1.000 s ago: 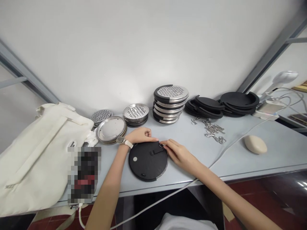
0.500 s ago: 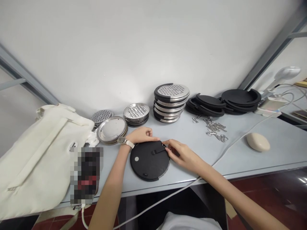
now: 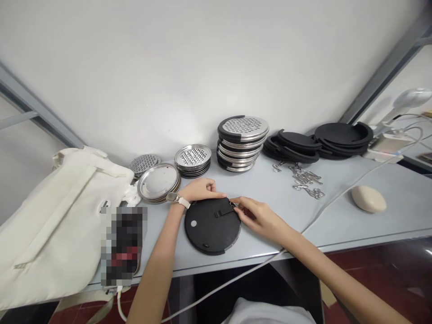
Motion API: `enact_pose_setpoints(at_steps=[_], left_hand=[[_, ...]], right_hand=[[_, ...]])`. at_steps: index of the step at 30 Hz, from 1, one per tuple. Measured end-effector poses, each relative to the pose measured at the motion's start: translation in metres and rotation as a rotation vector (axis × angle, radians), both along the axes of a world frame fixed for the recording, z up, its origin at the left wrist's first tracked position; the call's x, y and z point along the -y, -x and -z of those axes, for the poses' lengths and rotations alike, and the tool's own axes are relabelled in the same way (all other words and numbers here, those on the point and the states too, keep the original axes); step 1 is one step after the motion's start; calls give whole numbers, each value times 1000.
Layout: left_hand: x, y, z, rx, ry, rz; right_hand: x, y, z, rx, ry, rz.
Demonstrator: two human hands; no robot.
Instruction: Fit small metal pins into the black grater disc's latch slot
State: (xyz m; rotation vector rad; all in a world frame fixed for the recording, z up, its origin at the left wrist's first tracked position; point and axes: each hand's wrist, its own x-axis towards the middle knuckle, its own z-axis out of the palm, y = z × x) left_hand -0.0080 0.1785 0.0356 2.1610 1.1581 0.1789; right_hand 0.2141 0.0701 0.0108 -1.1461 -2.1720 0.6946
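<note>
A black round holder [image 3: 212, 227] lies face down in front of me on the table, with a pale dot, a short black strap [image 3: 225, 212] and a strip of metal rim at its lower right. My left hand [image 3: 200, 190], wearing a watch, rests on its far edge. The fingers of that hand are curled and the thumb stretches along the edge. At the upper right edge, my right hand [image 3: 254, 213] pinches a small metal ring [image 3: 232, 204] beside the strap's end. The fingertips partly cover the ring, so how it is attached cannot be made out.
Behind stand stacked silver discs [image 3: 158, 181], grater plates [image 3: 193, 157] and black-rimmed graters [image 3: 245, 128]. Black round holders [image 3: 297, 139] and metal clips [image 3: 305, 177] are at the right, near a cream mouse [image 3: 368, 199]. A white cable [image 3: 317, 225] crosses the table. A cream bag [image 3: 57, 225] fills the left.
The view has shifted slightly, so everything sits a little differently in the picture. My right fingers have shifted slightly about the ring, while my left hand keeps its place on the holder.
</note>
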Motion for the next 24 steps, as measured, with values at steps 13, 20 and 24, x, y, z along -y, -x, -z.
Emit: enact_pose_setpoints(at_steps=[13,20,24], left_hand=[[2,-2,-3,-8,2,-7],[1,-2,-2,-13,4,-2],[1,-1,-2,-11,6,2]], right_hand=[[0,-1,2,-10,-58,-41],[-1,-1,2,-3,-86,-27],[0,-1,1,1,-90,-19]])
